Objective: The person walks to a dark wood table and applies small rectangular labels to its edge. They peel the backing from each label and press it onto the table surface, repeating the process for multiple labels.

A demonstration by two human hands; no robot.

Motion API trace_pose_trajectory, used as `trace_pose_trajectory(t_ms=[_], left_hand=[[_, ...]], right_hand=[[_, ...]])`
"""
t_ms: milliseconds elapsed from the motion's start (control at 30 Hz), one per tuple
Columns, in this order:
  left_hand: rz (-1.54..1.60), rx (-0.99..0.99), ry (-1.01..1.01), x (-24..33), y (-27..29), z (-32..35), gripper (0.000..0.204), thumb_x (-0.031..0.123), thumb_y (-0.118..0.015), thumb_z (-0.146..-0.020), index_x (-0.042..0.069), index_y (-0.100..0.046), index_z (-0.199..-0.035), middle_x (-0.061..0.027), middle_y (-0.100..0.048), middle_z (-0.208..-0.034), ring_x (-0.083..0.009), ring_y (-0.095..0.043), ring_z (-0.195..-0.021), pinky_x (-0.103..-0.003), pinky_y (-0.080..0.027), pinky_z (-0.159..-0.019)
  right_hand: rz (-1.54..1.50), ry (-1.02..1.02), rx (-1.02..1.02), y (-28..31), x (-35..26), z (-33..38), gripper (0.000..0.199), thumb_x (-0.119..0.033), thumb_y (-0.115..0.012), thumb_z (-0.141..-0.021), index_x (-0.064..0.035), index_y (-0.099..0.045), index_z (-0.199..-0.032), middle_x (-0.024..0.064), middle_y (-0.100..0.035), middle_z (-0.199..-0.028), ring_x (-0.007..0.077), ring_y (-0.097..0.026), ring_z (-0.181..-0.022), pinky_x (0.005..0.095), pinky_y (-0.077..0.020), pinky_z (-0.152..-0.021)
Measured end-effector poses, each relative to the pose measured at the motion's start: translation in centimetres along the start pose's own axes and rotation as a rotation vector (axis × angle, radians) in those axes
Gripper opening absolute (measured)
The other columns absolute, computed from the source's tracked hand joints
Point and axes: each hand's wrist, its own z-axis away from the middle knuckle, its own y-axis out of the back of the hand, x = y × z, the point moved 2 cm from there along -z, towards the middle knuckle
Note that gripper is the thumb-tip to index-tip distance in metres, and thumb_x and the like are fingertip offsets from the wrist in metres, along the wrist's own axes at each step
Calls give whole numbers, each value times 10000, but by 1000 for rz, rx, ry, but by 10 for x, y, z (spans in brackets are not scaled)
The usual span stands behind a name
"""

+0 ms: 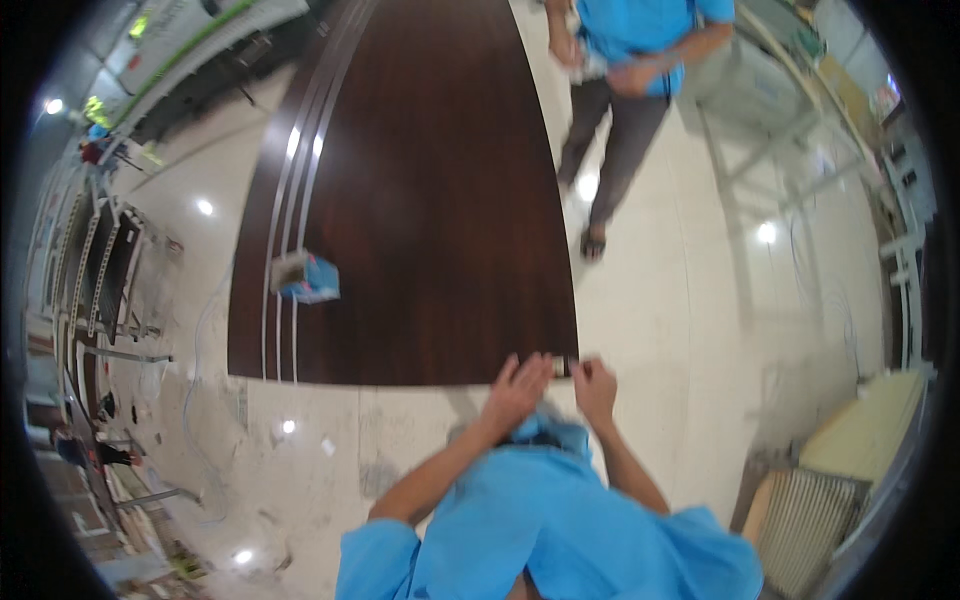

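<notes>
A large dark brown panel (440,200) with thin silver strips along its left side lies in front of me. My left hand (518,393) rests at its near edge close to the right corner, fingers stretched out on the surface. Just beyond that corner, my right hand (596,388) is closed, its fingers pinched together. What it grips, if anything, is too small to make out. Between the two hands a small pale patch with a dark end (560,367) shows at the corner. A blue box (311,280) stands on the panel over the silver strips.
Across the panel's right side stands a person in a blue shirt (640,45), hands held in front. Metal racks (105,270) line the left. A metal frame table (790,130) is at the right, and a ribbed panel (805,530) leans at the lower right.
</notes>
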Motion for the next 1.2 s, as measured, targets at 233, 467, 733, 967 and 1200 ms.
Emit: trace_pose_trajectory(t_ms=[233, 467, 733, 967, 1200], left_hand=[[50, 62, 61, -13, 6, 29, 589, 167, -647, -859, 80, -525, -1429, -72, -478, -1527, -234, -409, -1437, -516, -255, -1202], [49, 78, 122, 2, 6, 22, 730, 227, -730, -779, -1, -496, -1431, -150, -453, -1534, -277, -383, -1453, -517, -246, -1209], [109, -16, 11, -5, 2, 6, 756, 198, -713, -792, 48, -449, -1484, -108, -420, -1564, -247, -366, -1463, -498, -237, -1215], [142, -65, 14, -5, -5, 10, 773, 209, -697, -807, 53, -411, -1508, -104, -373, -1593, -246, -323, -1487, -508, -229, -1218], [82, -104, 49, 9, -5, -1, 870, 344, -764, -752, 39, -425, -1493, -166, -322, -1609, -303, -280, -1503, -648, -184, -1185]], right_hand=[[-242, 33, 99, 3, 0, 6, 138, -78, -657, -906, -7, -698, -1017, 121, -689, -809, 191, -655, -686, 330, -506, -634], [-173, 101, 4, 4, -10, 6, 224, -36, -670, -862, -32, -691, -1085, 107, -646, -923, 253, -652, -754, 357, -527, -680], [11, 263, -96, 12, -21, -2, 271, -93, -701, -839, -73, -649, -1105, 111, -622, -963, 330, -645, -866, 431, -522, -754], [139, 337, -68, 9, -20, 1, 236, -105, -687, -846, -92, -621, -1072, 88, -606, -933, 312, -628, -887, 427, -496, -800], [83, 291, -45, 10, -24, 2, 196, -81, -689, -845, -68, -648, -1036, 106, -620, -924, 343, -613, -864, 450, -495, -781]])
